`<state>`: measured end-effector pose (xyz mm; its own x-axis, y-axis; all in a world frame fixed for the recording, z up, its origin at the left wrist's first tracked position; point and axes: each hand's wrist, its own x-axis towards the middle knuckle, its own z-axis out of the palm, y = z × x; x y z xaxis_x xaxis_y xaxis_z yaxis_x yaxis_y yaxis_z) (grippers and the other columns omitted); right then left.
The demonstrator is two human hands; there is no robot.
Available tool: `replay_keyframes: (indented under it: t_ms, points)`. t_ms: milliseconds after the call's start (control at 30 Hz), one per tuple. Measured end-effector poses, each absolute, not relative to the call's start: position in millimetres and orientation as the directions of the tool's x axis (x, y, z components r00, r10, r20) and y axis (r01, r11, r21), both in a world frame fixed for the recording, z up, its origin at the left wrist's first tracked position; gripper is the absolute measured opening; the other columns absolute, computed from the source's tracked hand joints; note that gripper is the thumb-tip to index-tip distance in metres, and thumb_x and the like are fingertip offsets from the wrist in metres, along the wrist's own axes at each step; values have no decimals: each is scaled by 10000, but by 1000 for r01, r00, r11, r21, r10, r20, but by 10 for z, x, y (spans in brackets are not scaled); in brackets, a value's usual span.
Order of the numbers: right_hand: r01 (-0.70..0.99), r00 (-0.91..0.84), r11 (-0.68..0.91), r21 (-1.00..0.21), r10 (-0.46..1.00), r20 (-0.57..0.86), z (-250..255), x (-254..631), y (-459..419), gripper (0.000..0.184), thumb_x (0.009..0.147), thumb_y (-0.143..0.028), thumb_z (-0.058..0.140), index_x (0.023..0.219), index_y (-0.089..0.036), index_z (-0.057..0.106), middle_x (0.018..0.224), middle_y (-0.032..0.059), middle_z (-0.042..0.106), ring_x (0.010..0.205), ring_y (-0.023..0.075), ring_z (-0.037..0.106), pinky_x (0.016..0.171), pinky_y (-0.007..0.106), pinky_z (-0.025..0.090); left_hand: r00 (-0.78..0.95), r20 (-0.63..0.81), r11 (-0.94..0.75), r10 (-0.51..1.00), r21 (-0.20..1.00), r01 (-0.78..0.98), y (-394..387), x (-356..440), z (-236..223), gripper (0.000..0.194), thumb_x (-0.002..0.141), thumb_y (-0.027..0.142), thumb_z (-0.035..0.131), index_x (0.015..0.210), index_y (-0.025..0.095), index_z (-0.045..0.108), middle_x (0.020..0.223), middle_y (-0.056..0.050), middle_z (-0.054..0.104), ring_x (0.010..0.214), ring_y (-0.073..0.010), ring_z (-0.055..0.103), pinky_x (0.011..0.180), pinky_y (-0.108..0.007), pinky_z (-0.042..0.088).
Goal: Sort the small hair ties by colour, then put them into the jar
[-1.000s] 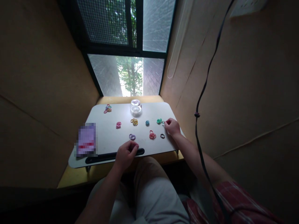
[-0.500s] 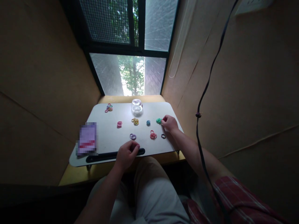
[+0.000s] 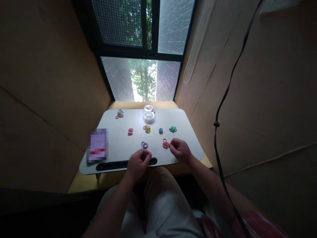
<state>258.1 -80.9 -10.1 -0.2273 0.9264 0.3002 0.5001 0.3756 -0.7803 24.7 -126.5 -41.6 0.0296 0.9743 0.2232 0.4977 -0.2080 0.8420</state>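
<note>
Small hair ties lie in colour groups on a white lap table (image 3: 116, 140). My right hand (image 3: 180, 149) has its fingers pinched at the right edge of the red hair ties (image 3: 165, 143); what is between the fingertips is hidden. Near the front edge, my left hand (image 3: 139, 162) is closed above the table's black slot (image 3: 111, 165), its contents out of sight. Just beyond it lie purple hair ties (image 3: 144, 144). Farther back are pink (image 3: 130, 132), yellow (image 3: 147, 129), blue (image 3: 160, 130) and green hair ties (image 3: 172, 129).
A clear round container (image 3: 149, 115) stands at the back middle. Mixed-colour hair ties (image 3: 120, 114) sit at the back left. A blurred purple packet (image 3: 97, 145) lies on the left. One dark cord (image 3: 216, 132) hangs at the right, and a window (image 3: 143, 79) is ahead.
My right hand has left the green hair ties and come nearer, to the red ones. It now covers where the dark hair tie lay. My left hand keeps its place; the view has shifted slightly.
</note>
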Motion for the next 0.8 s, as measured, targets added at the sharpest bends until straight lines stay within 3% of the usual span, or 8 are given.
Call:
replay_keyframes:
  t_ms: [133,367,600,800]
  points:
    - [438,-480,458,-774,847,229,-240,2287,-1064,255,752,-237,524,538,-201,389,504,-54,387,486,88,353,496,233,264,0,216,-194,976,876,441,-1267,216,-433,241,868,400,587,760,188,623,650,15,599,602,-130,530,602,-248,422]
    - [484,-465,421,-767,866,182,-361,2157,-1042,248,725,-230,501,517,-200,369,490,-59,340,482,88,325,500,239,237,-153,136,-106,979,976,192,-1351,89,-419,317,892,459,548,763,174,597,662,-8,631,641,-141,592,620,-251,475]
    - [443,-523,443,-779,834,177,-410,2200,-1013,249,732,-222,521,538,-199,367,509,-54,359,493,98,332,512,246,242,-152,187,-89,970,865,494,-899,-494,-59,242,844,403,610,911,173,644,822,-46,691,756,-171,647,648,-261,500]
    - [443,-569,480,-758,803,176,-476,2220,-992,263,756,-241,517,555,-206,351,517,-42,388,498,112,365,518,260,243,-210,162,63,964,628,775,0,-1185,200,231,815,294,617,1005,167,649,1001,-90,722,820,-196,691,723,-296,519]
